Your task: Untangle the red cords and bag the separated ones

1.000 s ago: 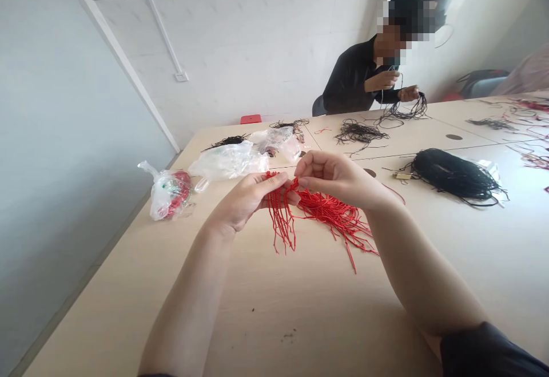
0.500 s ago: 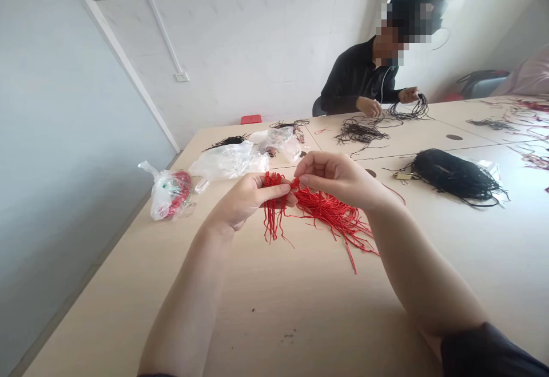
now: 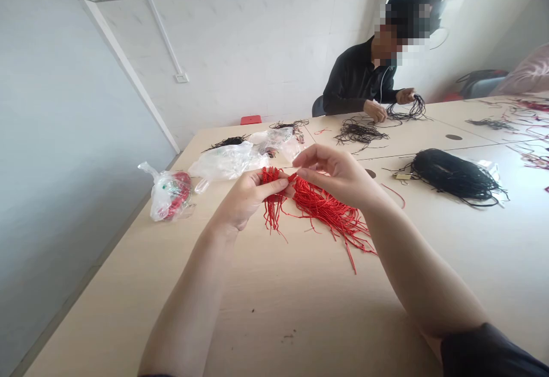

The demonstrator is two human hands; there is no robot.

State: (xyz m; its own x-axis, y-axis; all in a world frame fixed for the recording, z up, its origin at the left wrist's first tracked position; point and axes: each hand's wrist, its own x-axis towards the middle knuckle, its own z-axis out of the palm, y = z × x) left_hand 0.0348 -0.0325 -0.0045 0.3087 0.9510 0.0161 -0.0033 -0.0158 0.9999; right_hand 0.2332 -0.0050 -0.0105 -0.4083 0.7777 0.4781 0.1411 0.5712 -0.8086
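Note:
My left hand (image 3: 251,194) is closed around a bundle of red knotted cords (image 3: 271,205), whose thin ends hang below the fingers. A short red piece of the cord (image 3: 292,177) sticks out past the left thumb. At its tip is my right hand (image 3: 332,174), with thumb and forefinger brought together in a pinch; the exact contact is too small to see clearly. Behind and below the right hand, a large pile of red braided cords (image 3: 332,208) lies on the table, partly hidden by that hand.
Clear plastic bags (image 3: 227,161) lie at the far left, near a bag with red and green contents (image 3: 174,194). A black cord coil (image 3: 454,174) rests at right beside a small gold-coloured piece (image 3: 402,177). Across the table (image 3: 274,308), a person (image 3: 355,82) handles black cords (image 3: 409,108).
The left hand's cords have risen slightly. My right fingertips have moved up a little against the short red piece. Across the table, the person's hands have shifted.

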